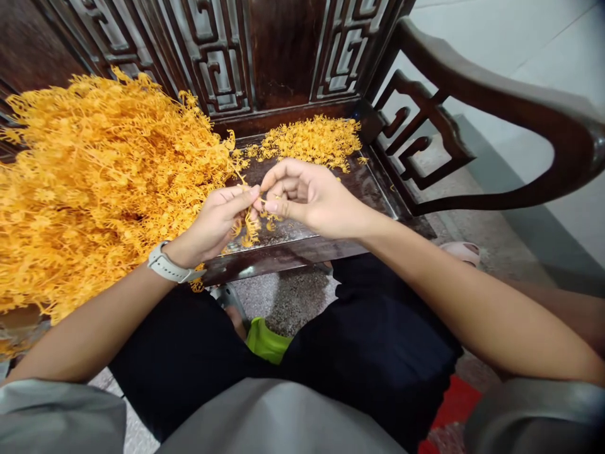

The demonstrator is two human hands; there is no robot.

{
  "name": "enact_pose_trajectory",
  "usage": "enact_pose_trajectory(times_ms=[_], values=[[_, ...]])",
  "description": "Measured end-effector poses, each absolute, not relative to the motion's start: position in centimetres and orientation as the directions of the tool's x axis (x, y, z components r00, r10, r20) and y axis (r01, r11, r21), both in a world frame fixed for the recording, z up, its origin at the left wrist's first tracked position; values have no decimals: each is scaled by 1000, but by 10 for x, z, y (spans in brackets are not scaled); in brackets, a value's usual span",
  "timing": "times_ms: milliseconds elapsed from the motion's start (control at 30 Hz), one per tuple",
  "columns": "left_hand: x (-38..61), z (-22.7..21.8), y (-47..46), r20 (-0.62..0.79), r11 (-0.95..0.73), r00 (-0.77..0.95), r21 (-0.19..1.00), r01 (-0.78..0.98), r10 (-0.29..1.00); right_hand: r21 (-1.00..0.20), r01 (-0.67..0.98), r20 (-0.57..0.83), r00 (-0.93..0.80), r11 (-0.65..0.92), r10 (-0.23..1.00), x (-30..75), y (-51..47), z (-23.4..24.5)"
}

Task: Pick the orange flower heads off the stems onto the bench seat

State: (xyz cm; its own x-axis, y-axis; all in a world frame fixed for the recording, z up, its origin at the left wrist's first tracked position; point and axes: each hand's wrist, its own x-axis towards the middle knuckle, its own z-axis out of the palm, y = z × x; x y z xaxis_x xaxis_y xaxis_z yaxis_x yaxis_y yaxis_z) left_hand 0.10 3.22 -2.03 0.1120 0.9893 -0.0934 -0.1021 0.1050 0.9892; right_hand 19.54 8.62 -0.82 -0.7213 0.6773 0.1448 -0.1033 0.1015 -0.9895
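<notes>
My left hand (pixel 223 217), with a pale watch strap (pixel 171 268) on its wrist, pinches a thin orange-yellow plastic-looking flower sprig (pixel 250 228) between thumb and fingers. Small curled florets of the sprig hang below the fingertips. Close against it, my right hand (pixel 314 198) has its thumb and fingers curled together at the sprig's stem, with a small yellow bit showing by the thumb tip. Both hands are above the dark wooden bench seat (pixel 302 243). Part of the sprig is hidden behind the fingers.
A big heap of matching orange-yellow sprigs (pixel 104 189) fills the left. Farther back on the seat lies a low pile of loose small florets (pixel 316 140). A carved backrest (pixel 283 57) and curved armrest (pixel 501 126) bound the bench. A bright green object (pixel 267 340) is below, between my legs.
</notes>
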Motion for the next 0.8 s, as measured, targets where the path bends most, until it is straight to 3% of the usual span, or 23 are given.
enact_pose_trajectory(times_ms=[133, 233, 333, 367, 400, 433, 500, 567, 633, 700, 800], values=[[-15, -23, 45, -183, 190, 48, 953, -236, 982, -991, -118, 133, -820, 63, 557, 201, 78, 10], [-45, -23, 60, -205, 144, -158, 932, -332, 966, -1000, -17, 15, -971, -8, 240, 216, 71, 26], [-62, -21, 62, -169, 103, -233, 957, -271, 958, -994, 92, -96, -993, 57, -73, 232, 76, 33], [-61, -20, 61, -154, 97, -224, 965, -245, 962, -993, 90, -95, -993, 80, -63, 237, 82, 32], [-59, -20, 59, -142, 93, -210, 970, -224, 967, -995, 47, -43, -998, 84, 49, 240, 90, 30], [-55, -19, 57, -136, 94, -198, 974, -206, 971, -997, -26, 44, -967, 76, 249, 243, 100, 26], [-46, -20, 54, -150, 116, -180, 976, -186, 972, -982, -180, 172, -690, 64, 703, 245, 120, 16], [-40, -22, 53, -181, 150, -161, 971, -185, 970, -971, -238, 116, -372, 26, 921, 246, 138, 3], [-37, -24, 55, -204, 178, -130, 965, -191, 970, -972, -214, -31, -299, -99, 954, 245, 146, -11], [-34, -26, 56, -217, 195, -89, 959, -207, 972, -955, -201, -142, -338, -219, 930, 243, 145, -21], [-27, -26, 55, -212, 193, -47, 947, -258, 976, -961, -110, -174, -471, -253, 865, 234, 134, -26]])
